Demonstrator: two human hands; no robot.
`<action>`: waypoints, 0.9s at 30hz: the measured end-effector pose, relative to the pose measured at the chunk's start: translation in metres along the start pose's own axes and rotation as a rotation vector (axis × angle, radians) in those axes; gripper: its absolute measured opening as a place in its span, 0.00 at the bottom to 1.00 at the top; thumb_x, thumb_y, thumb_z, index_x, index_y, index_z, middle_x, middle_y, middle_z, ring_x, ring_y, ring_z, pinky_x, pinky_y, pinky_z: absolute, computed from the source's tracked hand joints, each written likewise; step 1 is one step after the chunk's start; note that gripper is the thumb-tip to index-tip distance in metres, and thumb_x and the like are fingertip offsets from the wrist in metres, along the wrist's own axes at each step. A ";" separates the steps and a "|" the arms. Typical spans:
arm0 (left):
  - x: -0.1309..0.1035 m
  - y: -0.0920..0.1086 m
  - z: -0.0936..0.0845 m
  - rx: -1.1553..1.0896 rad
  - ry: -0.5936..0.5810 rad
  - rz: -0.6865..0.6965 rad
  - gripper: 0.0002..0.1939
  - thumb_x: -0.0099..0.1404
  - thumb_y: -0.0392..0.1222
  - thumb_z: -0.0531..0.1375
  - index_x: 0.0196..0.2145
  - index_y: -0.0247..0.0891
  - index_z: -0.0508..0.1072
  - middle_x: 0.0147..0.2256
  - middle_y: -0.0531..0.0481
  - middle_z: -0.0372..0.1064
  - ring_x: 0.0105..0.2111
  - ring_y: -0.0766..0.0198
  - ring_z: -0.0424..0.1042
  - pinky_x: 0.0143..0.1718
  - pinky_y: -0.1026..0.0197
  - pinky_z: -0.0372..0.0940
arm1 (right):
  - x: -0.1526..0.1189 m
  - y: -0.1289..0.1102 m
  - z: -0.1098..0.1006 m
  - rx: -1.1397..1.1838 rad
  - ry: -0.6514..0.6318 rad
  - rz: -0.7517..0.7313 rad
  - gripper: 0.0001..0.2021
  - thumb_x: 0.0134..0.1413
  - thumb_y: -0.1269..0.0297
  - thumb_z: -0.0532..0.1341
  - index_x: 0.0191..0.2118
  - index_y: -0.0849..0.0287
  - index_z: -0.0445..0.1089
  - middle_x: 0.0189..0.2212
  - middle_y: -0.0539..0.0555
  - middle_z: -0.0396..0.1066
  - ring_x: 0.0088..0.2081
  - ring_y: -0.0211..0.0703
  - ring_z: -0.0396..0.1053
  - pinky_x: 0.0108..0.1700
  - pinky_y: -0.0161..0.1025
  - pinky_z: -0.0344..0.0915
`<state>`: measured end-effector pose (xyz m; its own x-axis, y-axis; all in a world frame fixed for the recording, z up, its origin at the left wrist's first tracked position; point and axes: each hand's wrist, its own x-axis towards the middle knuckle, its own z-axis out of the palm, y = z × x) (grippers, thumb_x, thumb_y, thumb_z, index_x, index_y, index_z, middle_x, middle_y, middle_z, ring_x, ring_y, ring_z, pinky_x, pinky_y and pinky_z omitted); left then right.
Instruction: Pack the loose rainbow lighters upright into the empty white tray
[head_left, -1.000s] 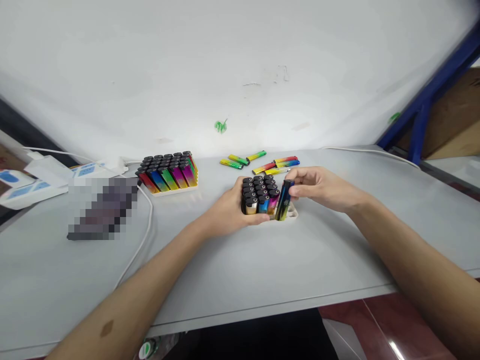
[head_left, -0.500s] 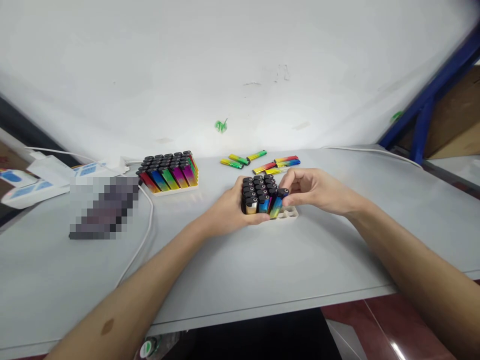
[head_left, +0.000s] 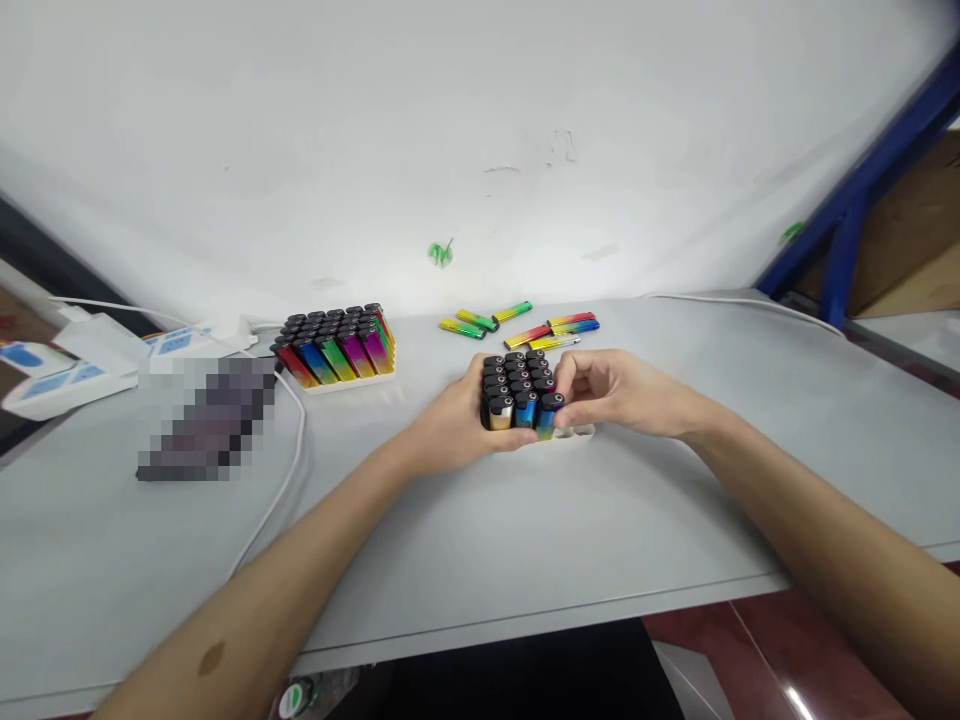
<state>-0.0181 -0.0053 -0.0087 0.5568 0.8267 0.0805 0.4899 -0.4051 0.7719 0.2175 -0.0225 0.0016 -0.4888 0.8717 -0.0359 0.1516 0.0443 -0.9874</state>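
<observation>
My left hand (head_left: 469,420) wraps round the left side of a white lighter tray (head_left: 585,433), its thumb along the front. Lighters with black tops stand upright in the tray in three columns; holes show at its right end. At the front of the third column is a blue and yellow lighter (head_left: 549,415), standing nearly upright in the tray. My right hand (head_left: 607,390) has its thumb and fingers closed at the right side of this lighter's top. The lighter's lower end is hidden in the tray.
A full tray of colourful lighters (head_left: 337,350) stands at the back left. Several loose lighters (head_left: 551,330) lie near the wall. On the left are a pixelated dark object (head_left: 214,415), a power strip (head_left: 67,385) and a white cable (head_left: 289,480).
The blue and yellow lighter has gone from tilted and raised to lower and nearly upright in the tray. My right hand has moved slightly down and left with it. My left hand stays put.
</observation>
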 end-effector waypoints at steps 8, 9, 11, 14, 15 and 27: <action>0.000 -0.002 0.000 0.001 0.017 0.033 0.36 0.53 0.52 0.70 0.54 0.43 0.59 0.51 0.46 0.71 0.49 0.51 0.72 0.46 0.52 0.67 | -0.003 0.000 -0.010 -0.015 0.080 -0.103 0.14 0.57 0.53 0.67 0.30 0.57 0.68 0.28 0.50 0.72 0.32 0.39 0.70 0.38 0.40 0.68; 0.000 -0.002 0.000 0.000 0.015 0.034 0.36 0.53 0.53 0.70 0.54 0.42 0.59 0.51 0.46 0.71 0.49 0.50 0.72 0.46 0.52 0.67 | -0.003 0.000 -0.012 -0.017 0.098 -0.107 0.14 0.58 0.52 0.65 0.31 0.57 0.68 0.27 0.51 0.72 0.32 0.40 0.70 0.39 0.41 0.68; -0.001 -0.002 -0.001 -0.002 0.007 0.036 0.36 0.53 0.53 0.70 0.54 0.42 0.59 0.52 0.45 0.71 0.49 0.50 0.72 0.46 0.52 0.67 | -0.003 0.001 -0.013 -0.004 0.129 -0.096 0.15 0.59 0.50 0.64 0.32 0.57 0.69 0.28 0.51 0.71 0.33 0.40 0.70 0.40 0.42 0.69; -0.001 -0.002 -0.001 0.009 0.011 0.035 0.36 0.54 0.54 0.69 0.54 0.42 0.59 0.52 0.45 0.70 0.50 0.50 0.72 0.47 0.51 0.67 | 0.000 0.003 -0.014 0.003 0.188 -0.060 0.16 0.57 0.49 0.65 0.31 0.56 0.68 0.28 0.50 0.70 0.32 0.41 0.70 0.42 0.44 0.70; -0.001 -0.002 -0.001 0.017 0.020 0.035 0.36 0.54 0.54 0.69 0.54 0.42 0.59 0.52 0.45 0.70 0.50 0.50 0.72 0.47 0.51 0.67 | 0.001 0.004 -0.014 -0.006 0.215 -0.050 0.16 0.57 0.48 0.65 0.31 0.56 0.68 0.28 0.50 0.69 0.32 0.41 0.69 0.42 0.45 0.70; -0.001 -0.001 -0.002 0.022 0.010 0.047 0.35 0.55 0.53 0.68 0.54 0.42 0.59 0.50 0.46 0.71 0.48 0.52 0.72 0.47 0.52 0.66 | 0.017 0.052 -0.060 -1.085 0.789 0.098 0.23 0.63 0.61 0.52 0.59 0.60 0.70 0.52 0.67 0.65 0.55 0.62 0.63 0.58 0.56 0.60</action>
<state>-0.0201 -0.0053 -0.0084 0.5726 0.8106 0.1224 0.4786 -0.4518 0.7529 0.2686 0.0240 -0.0415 0.1293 0.9233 0.3616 0.9357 0.0071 -0.3528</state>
